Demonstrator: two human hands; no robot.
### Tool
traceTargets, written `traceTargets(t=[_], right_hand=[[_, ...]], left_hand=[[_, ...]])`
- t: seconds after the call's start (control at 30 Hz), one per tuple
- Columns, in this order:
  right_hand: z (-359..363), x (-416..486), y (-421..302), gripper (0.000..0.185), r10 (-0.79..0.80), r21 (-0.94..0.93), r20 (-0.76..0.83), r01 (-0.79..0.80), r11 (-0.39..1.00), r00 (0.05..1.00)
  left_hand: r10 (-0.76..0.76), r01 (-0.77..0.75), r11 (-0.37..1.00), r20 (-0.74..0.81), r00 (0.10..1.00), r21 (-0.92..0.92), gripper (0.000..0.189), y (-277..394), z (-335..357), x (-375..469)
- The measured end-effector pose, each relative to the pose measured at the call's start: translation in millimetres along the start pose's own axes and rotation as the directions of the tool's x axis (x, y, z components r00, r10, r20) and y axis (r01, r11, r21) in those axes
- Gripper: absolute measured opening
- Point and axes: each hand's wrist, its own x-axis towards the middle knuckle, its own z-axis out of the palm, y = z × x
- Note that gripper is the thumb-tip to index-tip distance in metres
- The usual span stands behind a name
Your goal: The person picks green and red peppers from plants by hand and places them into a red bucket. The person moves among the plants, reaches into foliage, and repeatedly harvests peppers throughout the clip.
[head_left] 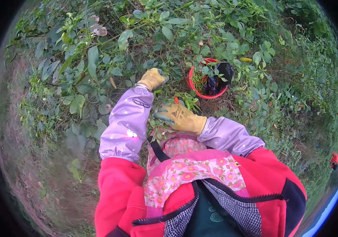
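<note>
My left hand (153, 79), in a yellow work glove with grey-green fingertips, is curled among the pepper plants. Whether anything is inside its fingers is hidden. Closer to my body, my right hand (182, 117) wears a matching glove, its fingers pointing left and bent down into the leaves. A red chili pepper (176, 100) shows just beyond its knuckles, beside a leafy sprig with green peppers (190, 102). What the right fingers grip is out of sight. Ahead and to the right stands a red bucket (207, 96) with small green peppers (198, 81) and a black plastic bag (224, 72) in it.
Pepper plants (93, 60) and broad-leaved weeds surround me. A yellow pepper (245, 59) lies right of the bucket; a brownish pepper (112, 82) hangs at left. Dry grass (53, 189) covers the ground at lower left. Another person (334, 160) in red is far off at right.
</note>
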Motion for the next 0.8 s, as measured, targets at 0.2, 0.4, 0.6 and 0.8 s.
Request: traceTargets(t=[0.2, 0.4, 0.6, 0.8], right_hand=[[2.5, 0.6, 3.0, 0.051, -0.136, -0.013, -0.114, 0.135, 0.991, 0.984], [2.9, 7.0, 3.2, 0.047, -0.134, -0.084, -0.008, 0.133, 0.988, 0.991], [-7.6, 17.9, -3.7, 0.049, -0.073, 0.056, -0.175, 0.084, 0.995, 0.982], [-33.8, 32.9, -13.0, 0.052, 0.330, 0.538, -0.239, -0.158, 0.828, 0.913]], left_hand=[[0.020, 0.225, 0.330, 0.245, 0.969, -0.917, 0.024, 18.8, -13.7, -72.8], [-0.011, 0.036, -0.052, 0.037, 0.999, -0.998, 0.031, 43.7, -25.3, -122.8], [-0.002, -0.074, 0.098, -0.074, 0.997, -0.992, 0.032, 46.3, -35.0, -150.5], [-0.045, -0.021, 0.262, -0.034, 0.998, -0.965, 0.040, 39.5, -39.7, -183.4]])
